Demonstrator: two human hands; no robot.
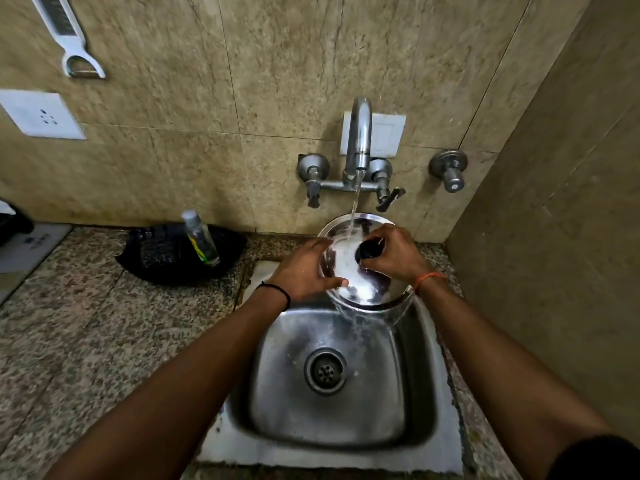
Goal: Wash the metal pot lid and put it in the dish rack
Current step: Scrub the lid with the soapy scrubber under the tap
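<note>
A round metal pot lid (349,271) with a black knob (369,251) is held tilted over the far end of the steel sink (332,420), under the running tap (358,140). Water falls onto the lid's face and runs off its lower rim into the basin. My left hand (304,268) grips the lid's left rim, thumb across the front. My right hand (391,254) is closed around the black knob. A black dish rack (156,254) sits on the counter to the left of the sink.
A clear bottle (201,242) leans in the black rack. The granite counter (86,334) spreads left of the sink. Tap valves (313,178) and a side valve (450,171) stick out of the tiled wall. A side wall stands close on the right.
</note>
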